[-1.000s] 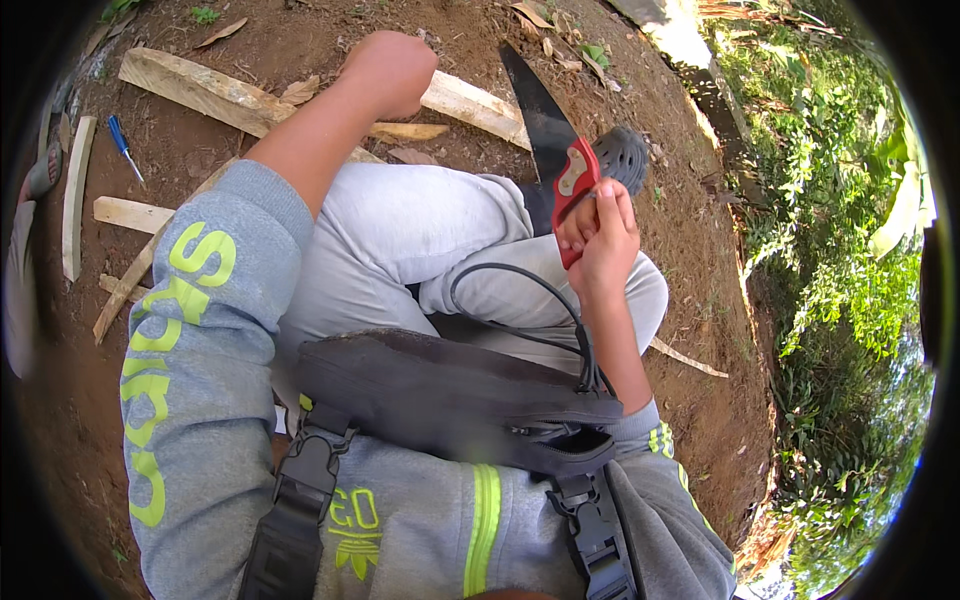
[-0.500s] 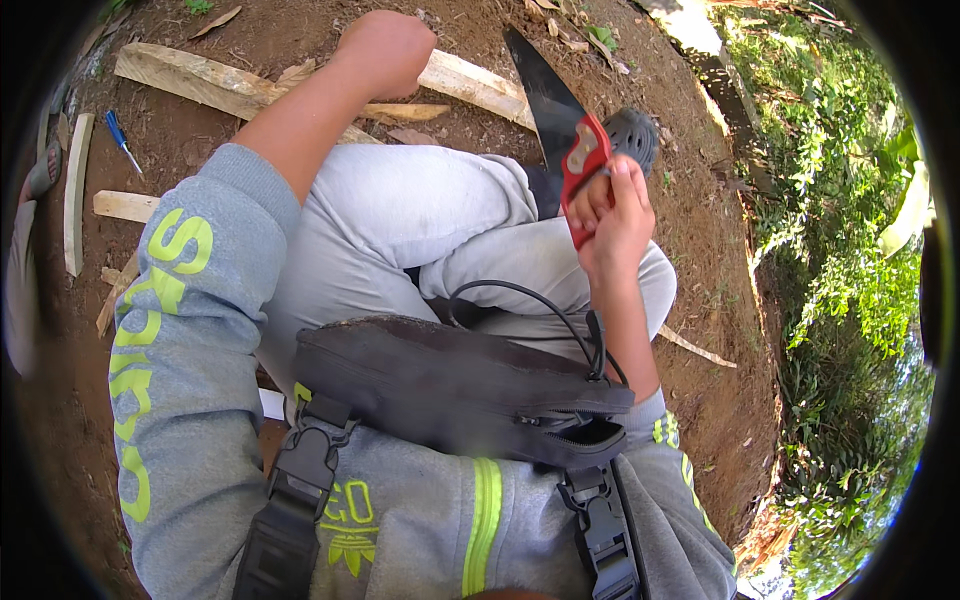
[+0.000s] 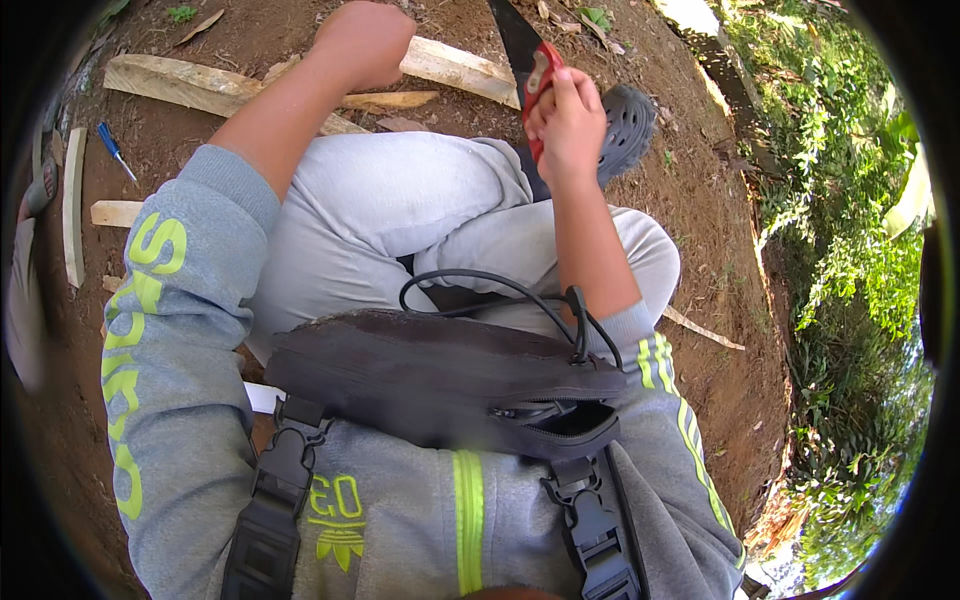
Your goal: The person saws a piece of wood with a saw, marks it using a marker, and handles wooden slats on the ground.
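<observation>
My right hand (image 3: 572, 130) is closed round the red handle of a handsaw (image 3: 537, 80). Its dark blade (image 3: 514, 38) points up and away, partly outside the top of the view, and crosses beside the end of a pale length of wood (image 3: 462, 72). My left hand (image 3: 365, 45) is a closed fist at the other end of that wood, gripping it; the fingertips are hidden beneath. Under my left forearm a thicker rough beam (image 3: 180, 82) lies on the ground, with a thin split piece (image 3: 390, 100) next to it.
A blue-handled screwdriver (image 3: 115, 150) lies on the soil at the left, near a narrow wooden strip (image 3: 74, 205). My dark clog (image 3: 627, 130) is just right of the saw. Another person's foot (image 3: 42, 185) shows at the left rim. Greenery (image 3: 850, 220) borders the right side.
My right hand has carried the saw up and to the left, away from my body, bringing the blade to the wood's end. The left hand stays closed at the wood.
</observation>
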The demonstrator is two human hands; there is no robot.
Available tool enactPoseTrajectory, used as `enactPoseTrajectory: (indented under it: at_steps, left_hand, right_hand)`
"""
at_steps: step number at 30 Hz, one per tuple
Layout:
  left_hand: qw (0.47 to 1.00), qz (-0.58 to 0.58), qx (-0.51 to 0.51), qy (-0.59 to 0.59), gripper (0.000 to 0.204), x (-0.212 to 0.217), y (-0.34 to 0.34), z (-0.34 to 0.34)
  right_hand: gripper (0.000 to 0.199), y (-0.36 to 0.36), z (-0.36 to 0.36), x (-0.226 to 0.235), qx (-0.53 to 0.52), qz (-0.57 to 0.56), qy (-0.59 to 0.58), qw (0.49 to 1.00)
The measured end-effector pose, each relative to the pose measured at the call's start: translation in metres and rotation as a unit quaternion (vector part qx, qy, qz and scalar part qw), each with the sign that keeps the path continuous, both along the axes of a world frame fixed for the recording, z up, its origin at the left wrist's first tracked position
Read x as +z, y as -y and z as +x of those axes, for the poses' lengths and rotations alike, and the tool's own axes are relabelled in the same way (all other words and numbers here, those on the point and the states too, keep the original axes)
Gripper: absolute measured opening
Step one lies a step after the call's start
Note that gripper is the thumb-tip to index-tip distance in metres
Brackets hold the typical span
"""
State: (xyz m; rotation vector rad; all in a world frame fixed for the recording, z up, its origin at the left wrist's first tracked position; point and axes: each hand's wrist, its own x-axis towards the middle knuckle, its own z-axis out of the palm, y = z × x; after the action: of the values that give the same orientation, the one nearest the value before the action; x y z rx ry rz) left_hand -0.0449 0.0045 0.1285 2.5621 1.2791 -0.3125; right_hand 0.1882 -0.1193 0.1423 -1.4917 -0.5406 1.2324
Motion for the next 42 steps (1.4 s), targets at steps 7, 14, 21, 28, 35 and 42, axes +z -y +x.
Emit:
enactPoseTrajectory:
  at_steps: [7, 14, 21, 28, 35, 42]
  left_hand:
    - [1.0, 0.002, 0.008, 0.001, 0.023, -0.004, -0.007, -0.012]
    - [1.0, -0.014, 0.006, -0.008, 0.023, -0.016, 0.001, -0.011]
    - [0.999, -0.031, 0.015, -0.037, 0.028, -0.015, -0.006, -0.007]
    - [1.0, 0.006, 0.006, -0.005, 0.017, -0.023, -0.008, -0.011]
    - [1.0, -0.004, 0.02, -0.01, 0.016, -0.029, -0.003, -0.013]
    - [0.999, -0.034, 0.035, -0.007, 0.026, -0.03, -0.011, -0.018]
  right_hand:
    - [0.015, 0.063, 0.013, 0.038, 0.017, -0.004, 0.0, 1.0]
    - [0.017, -0.027, -0.002, -0.017, 0.007, -0.01, -0.01, 1.0]
    - [0.019, 0.076, 0.021, 0.053, -0.003, 0.014, -0.036, 0.999]
    - [0.021, -0.023, -0.002, -0.016, 0.011, -0.008, 0.009, 1.0]
    - [0.022, 0.041, 0.012, 0.033, 0.02, -0.005, -0.033, 0.999]
    - [0.021, 0.018, 0.003, 0.009, 0.035, -0.023, -0.004, 0.999]
